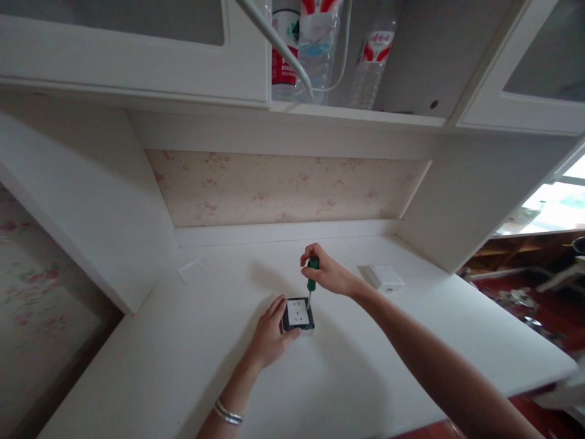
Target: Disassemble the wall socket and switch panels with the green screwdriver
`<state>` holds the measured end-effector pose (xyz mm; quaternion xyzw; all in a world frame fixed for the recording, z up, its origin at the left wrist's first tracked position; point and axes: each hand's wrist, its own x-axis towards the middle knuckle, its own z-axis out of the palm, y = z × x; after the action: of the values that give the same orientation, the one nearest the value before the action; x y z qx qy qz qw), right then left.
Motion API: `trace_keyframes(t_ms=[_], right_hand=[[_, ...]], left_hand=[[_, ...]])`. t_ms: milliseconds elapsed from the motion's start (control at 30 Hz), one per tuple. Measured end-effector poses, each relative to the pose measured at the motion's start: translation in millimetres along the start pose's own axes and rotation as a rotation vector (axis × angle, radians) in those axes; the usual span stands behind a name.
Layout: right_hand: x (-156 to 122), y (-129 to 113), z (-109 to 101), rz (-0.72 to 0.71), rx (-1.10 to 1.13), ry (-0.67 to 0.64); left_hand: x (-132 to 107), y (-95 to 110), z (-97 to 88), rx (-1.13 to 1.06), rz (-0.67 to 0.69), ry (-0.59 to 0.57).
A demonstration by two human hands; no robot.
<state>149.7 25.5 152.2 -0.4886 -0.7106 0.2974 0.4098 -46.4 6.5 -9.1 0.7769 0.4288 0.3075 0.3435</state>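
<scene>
A wall socket (pixel 297 313) with a white face and a dark surround lies face up on the white tabletop (pixel 356 366). My left hand (pixel 270 332) grips its left side, fingers at the far edge and thumb at the near edge. In my right hand (pixel 331 272) is a screwdriver (pixel 312 277) with a green handle, held nearly upright. Its metal shaft points down to the right edge of the socket; the exact spot the tip touches is too small to make out.
On the right of the tabletop sits a white box-like piece (pixel 385 277). A thin white frame (pixel 192 270) lies at the back left. Overhead, an open cabinet holds plastic bottles (pixel 372 67), and a white cable (pixel 278 46) hangs in front. Side panels (pixel 86 201) bound the tabletop.
</scene>
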Motion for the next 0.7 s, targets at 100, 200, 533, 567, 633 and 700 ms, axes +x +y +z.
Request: trace_keyframes(t_ms=[100, 200, 533, 567, 633, 700], right_hand=[[-1, 0, -5, 0.005, 0.053, -0.074], [1, -2, -15, 0.009, 0.007, -0.163], [17, -45, -42, 0.123, -0.923, -0.245], [18, -48, -43, 0.113, -0.957, -0.312], [20, -53, -44, 0.068, -0.987, -0.467], [21, -56, -43, -0.003, -0.992, -0.589]], left_hand=[[-1, 0, -0.5, 0.007, 0.006, -0.005], [-1, 0, -1.2, 0.016, 0.009, -0.003], [1, -1, 0.7, -0.001, 0.028, 0.028], [1, -1, 1.0, -0.001, 0.029, 0.028], [2, -2, 1.5, 0.002, 0.033, 0.025], [2, -2, 1.4, 0.003, 0.034, 0.025]])
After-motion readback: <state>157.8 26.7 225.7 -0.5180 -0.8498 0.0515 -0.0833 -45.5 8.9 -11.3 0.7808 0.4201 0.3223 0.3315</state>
